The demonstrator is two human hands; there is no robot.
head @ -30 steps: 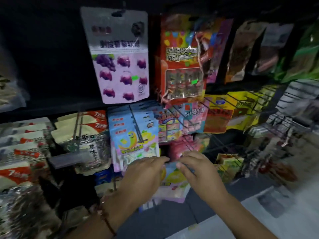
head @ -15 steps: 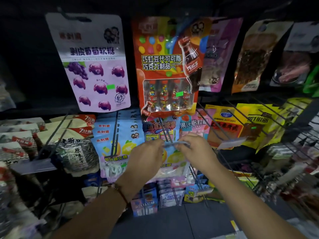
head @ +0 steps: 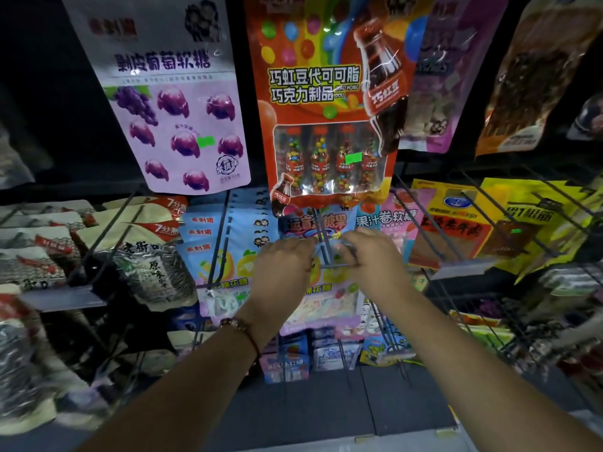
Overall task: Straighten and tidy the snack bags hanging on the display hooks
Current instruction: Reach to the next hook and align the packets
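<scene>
My left hand (head: 283,268) and my right hand (head: 372,260) both pinch the top of a pastel cotton-candy bag (head: 328,296) and hold it up at the front end of a wire display hook (head: 323,243) in the middle row. The bag hangs down between my wrists, its top edge hidden by my fingers. Behind the hook hang blue candy bags (head: 313,223). A stack of light-blue bags (head: 215,243) hangs on the hook to the left.
Above hang a purple grape-gummy bag (head: 176,102) and an orange chocolate-bean pack (head: 329,102). Sunflower-seed bags (head: 153,265) fill the left hooks, yellow jerky bags (head: 456,230) the right. Bare wire hooks (head: 483,210) jut forward at the right. Small packs (head: 326,350) hang below.
Both hands have lifted the cotton-candy bag from the lower row up to the middle hook's tip. My view has moved closer and tilted upward.
</scene>
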